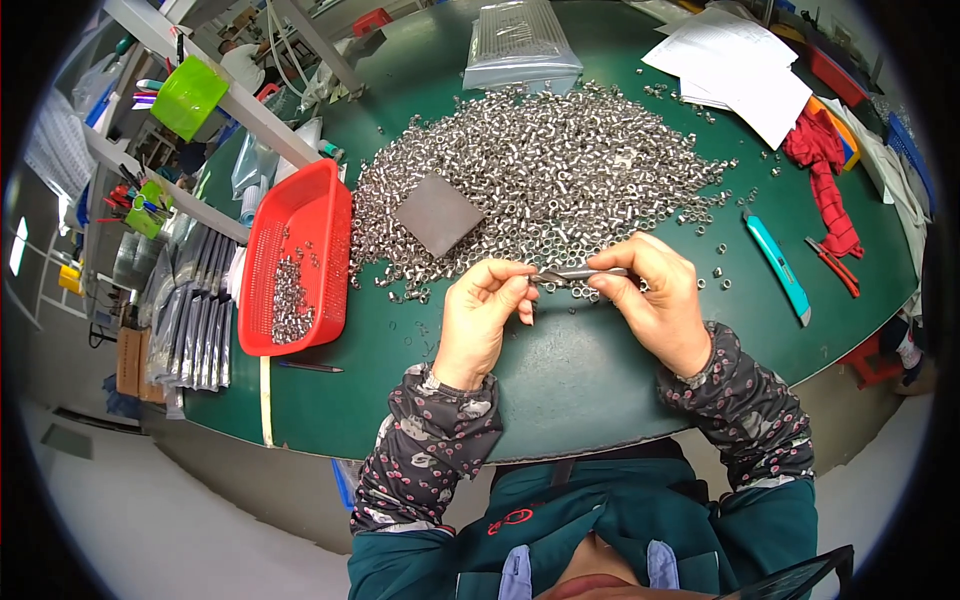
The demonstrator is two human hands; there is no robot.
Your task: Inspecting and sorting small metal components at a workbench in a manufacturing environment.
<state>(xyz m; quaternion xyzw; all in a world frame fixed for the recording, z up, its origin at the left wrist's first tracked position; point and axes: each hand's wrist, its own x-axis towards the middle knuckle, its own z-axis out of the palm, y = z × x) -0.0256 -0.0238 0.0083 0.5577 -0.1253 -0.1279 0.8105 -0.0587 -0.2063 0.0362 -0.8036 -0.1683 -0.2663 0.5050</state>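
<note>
Over the near edge of a big pile of small shiny metal rings (560,160), both my hands meet. My right hand (660,300) pinches a slim grey metal rod (580,273) between thumb and fingers, its tip pointing left. My left hand (483,312) is closed at that tip, its thumb and forefinger pressed on a tiny metal piece that looks like one of the rings; the fingers partly hide it. A dark square plate (439,216) lies on the pile beyond my left hand. Left of the pile, a red plastic basket (337,215) holds some rings.
A teal utility knife (777,268) and red-handled small pliers (833,266) lie at right, near a red cloth (822,180). White papers (735,70) and a stack of clear bags (522,45) are at the back. A pen (312,367) lies by the basket on the green table (590,400).
</note>
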